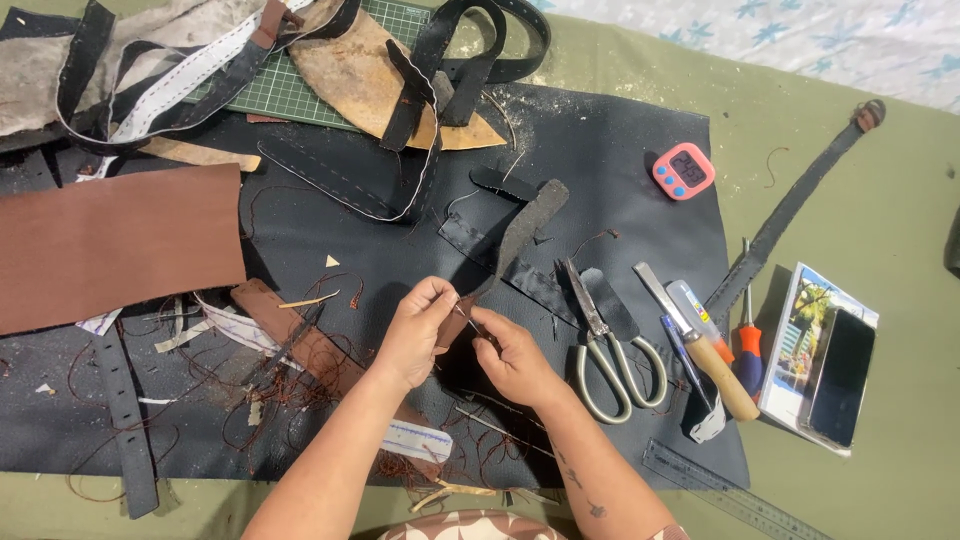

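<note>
A person sits at a table covered with a big dark mat that looks smooth and a bit dusty. Both hands meet in the middle of the mat. The left hand is curled, and its thumb and fingers pinch the low end of a dark leather strip. The strip is long, thin and rough on top. It rises from the hands and leans up to the right. The right hand is curled too, with its fingertips pressed tight on the same end of the strip, touching the left hand. A thin needle seems to stick out between the fingers, but it is too small to be sure. Both arms come up from the bottom edge and bend in toward each other.

Thin brown thread lies in messy loops all around the hands. Just beside the right hand lie scissors with shiny blades and pale round handles. Next to them are a knife with a wooden handle and a screwdriver with an orange grip. A small pink timer sits farther up the mat. A flat brown leather sheet lies at the left. A green cutting mat with small squares peeks out at the top under more straps.
</note>
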